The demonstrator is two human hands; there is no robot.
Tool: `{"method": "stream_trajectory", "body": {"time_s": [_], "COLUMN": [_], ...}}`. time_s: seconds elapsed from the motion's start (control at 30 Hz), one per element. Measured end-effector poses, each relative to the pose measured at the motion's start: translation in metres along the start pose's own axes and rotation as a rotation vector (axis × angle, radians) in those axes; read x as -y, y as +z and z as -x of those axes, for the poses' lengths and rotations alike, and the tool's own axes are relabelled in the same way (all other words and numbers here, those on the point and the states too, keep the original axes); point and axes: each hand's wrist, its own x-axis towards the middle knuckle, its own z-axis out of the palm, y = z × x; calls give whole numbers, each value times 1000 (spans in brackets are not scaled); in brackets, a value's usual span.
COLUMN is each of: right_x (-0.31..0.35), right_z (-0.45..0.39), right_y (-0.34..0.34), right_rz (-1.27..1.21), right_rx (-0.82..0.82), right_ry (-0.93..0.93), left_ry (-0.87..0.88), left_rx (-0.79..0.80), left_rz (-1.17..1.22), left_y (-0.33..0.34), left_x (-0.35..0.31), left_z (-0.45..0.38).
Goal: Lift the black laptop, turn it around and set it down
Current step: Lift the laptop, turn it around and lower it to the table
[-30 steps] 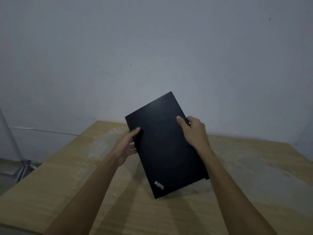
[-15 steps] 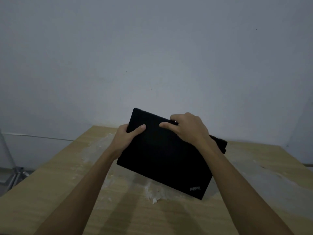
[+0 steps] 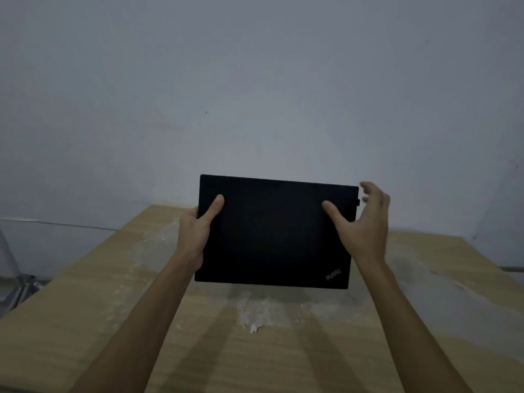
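Observation:
The closed black laptop [image 3: 275,231] hangs in the air above the wooden table [image 3: 85,321], its lid facing me, long side nearly level, logo at the lower right corner. My left hand [image 3: 198,228] grips its left edge, thumb on the lid and fingers hidden behind. My right hand [image 3: 363,222] is at the right edge: the thumb lies on the lid, while the fingers are spread and blurred beyond the edge, so the grip looks loose.
The table has pale smeared patches and a white chip [image 3: 253,328] below the laptop. A plain grey wall [image 3: 255,95] rises just behind. A metal frame [image 3: 17,279] stands at the left, off the table.
The laptop has swung from standing on end to lying level and risen higher. My right hand shifted from the top of the lid to the right edge, fingers now spread.

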Motion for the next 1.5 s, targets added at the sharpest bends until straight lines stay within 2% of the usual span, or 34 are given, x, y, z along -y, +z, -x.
{"method": "stream_trajectory", "body": {"time_s": [0.1,0.23,0.4,0.57,0.67,0.8,0.97,1.2,1.5], "right_x": [-19,-38,-64,-101,-126,-154,-183,-210,-229], "right_z": [19,40,41,31,22,7,-18,-44,-47], "right_y": [3,11,9,15,26,48,77,106,118], "right_rz": [-268,-446,-449,-388,-346,-277,-213,-96,185], "right_rx": [122,141,90,104,135,137,134,156,293], "right_ry": [255,352,472,690,762,787,800,745,684], "left_ry": [-34,-103,-84,-92,-100,-69,-43,-30,-86], "left_rx": [-6,21,112,393,351,178,87,76,108], "left_rz": [15,17,-46,-114,-169,-248,-361,-527,-694], "left_y": [6,13,21,21,30,47,63,78,82], "left_x": [7,24,46,77,106,137,170,191,206], "left_z": [0,-2,-5,-13,-22,-47,-83,-127,-143]}}
